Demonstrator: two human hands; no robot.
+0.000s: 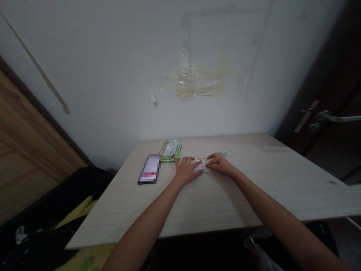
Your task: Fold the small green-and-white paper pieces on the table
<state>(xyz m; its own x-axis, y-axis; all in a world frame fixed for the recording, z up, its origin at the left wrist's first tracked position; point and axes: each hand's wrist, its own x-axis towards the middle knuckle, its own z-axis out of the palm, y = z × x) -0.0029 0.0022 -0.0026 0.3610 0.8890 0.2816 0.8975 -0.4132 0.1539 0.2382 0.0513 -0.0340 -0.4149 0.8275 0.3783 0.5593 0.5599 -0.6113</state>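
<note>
Just below the frame's centre, the left hand rests with fingers spread on a white packet, while the right hand curves by its right edge, any pinch impossible to tell.

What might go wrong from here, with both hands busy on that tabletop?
The left hand has its outer finger right by the stack of green packets, so a sideways move might skew the pile.

Its other fingers lie over the white packet, which may slip or crease.

The right hand might brush the small wrapper just beyond it.
</note>
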